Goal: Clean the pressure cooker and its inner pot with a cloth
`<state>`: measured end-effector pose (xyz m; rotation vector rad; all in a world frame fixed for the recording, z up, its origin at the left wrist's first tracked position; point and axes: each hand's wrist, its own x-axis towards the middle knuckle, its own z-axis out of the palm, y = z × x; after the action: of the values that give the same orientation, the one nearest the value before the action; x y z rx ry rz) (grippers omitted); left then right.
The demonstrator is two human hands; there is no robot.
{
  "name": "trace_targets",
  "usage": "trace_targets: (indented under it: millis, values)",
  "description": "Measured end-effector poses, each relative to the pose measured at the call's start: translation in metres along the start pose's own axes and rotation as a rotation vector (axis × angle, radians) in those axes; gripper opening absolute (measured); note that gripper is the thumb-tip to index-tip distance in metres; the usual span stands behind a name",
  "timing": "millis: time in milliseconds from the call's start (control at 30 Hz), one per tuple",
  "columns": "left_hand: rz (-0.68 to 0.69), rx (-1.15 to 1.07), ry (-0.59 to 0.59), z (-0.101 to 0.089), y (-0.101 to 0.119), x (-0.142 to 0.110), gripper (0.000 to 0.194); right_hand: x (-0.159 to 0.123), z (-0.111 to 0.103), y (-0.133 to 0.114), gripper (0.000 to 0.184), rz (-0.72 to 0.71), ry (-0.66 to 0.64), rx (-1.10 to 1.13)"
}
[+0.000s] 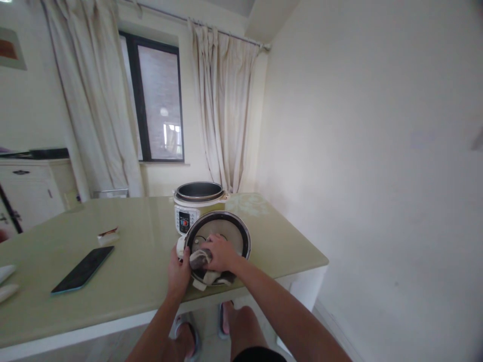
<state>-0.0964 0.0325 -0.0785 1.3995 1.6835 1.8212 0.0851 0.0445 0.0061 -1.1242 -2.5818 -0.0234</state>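
A round pressure cooker lid (pixel 236 234) is tilted up at the near edge of the table, its metal inner side and dark sealing ring facing me. My left hand (pixel 178 271) grips the lid's white handle (pixel 180 246) at its left rim. Against the inner face, my right hand (pixel 222 254) is closed on a grey and white cloth (pixel 200 258), part of which hangs over the lower rim. Just behind the lid stands the electric pressure cooker (pixel 186 217), with its top uncovered and a dark inner pot (pixel 199 190) inside.
A dark tablet (pixel 83 270) lies on the pale green table (pixel 147 261) to the left. Beyond it sits a small packet (pixel 108 236). White objects (pixel 7 290) lie at the far left edge. A wall (pixel 362 166) runs along the right side.
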Motion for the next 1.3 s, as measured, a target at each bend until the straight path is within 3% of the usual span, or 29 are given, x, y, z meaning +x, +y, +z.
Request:
trace_targets:
  millis: [133, 267, 333, 433, 533, 600, 667, 767, 933, 1100, 1300]
  values:
    - [-0.025, -0.032, -0.003, 0.002, 0.001, -0.001, 0.053, -0.002, -0.028, 0.021, 0.044, -0.077, -0.28, 0.036]
    - [-0.03, -0.039, 0.015, 0.004, -0.003, -0.001, 0.052, 0.006, -0.062, 0.031, 0.043, 0.016, -0.452, -0.133]
    - [-0.035, -0.035, -0.008, 0.004, -0.006, -0.001, 0.052, 0.017, -0.074, 0.032, 0.042, 0.016, -0.418, -0.336]
    - [-0.027, -0.041, -0.048, 0.004, -0.01, -0.001, 0.055, 0.036, -0.079, 0.034, 0.029, -0.101, -0.195, -0.56]
    - [-0.018, -0.038, -0.04, 0.003, -0.011, -0.002, 0.054, 0.05, -0.065, 0.035, 0.028, -0.332, -0.016, -0.563]
    - [-0.026, -0.028, -0.02, 0.003, -0.01, -0.003, 0.054, 0.053, -0.05, 0.034, 0.028, -0.453, 0.016, -0.51]
    - [-0.043, -0.032, -0.007, 0.003, -0.009, -0.004, 0.055, 0.053, -0.04, 0.033, 0.029, -0.478, 0.028, -0.454]
    - [-0.054, -0.056, -0.01, 0.004, -0.007, -0.005, 0.057, 0.052, -0.039, 0.038, 0.032, -0.38, 0.027, -0.411]
    - [-0.055, -0.092, -0.031, 0.004, -0.005, -0.004, 0.059, 0.043, -0.058, 0.051, 0.039, -0.116, -0.025, -0.415]
    - [-0.04, -0.084, -0.031, 0.003, -0.001, -0.005, 0.058, 0.023, -0.063, 0.049, 0.046, 0.062, -0.112, -0.411]
    - [-0.037, -0.094, -0.021, 0.002, 0.003, -0.006, 0.056, 0.005, -0.071, 0.037, 0.046, 0.07, -0.366, -0.306]
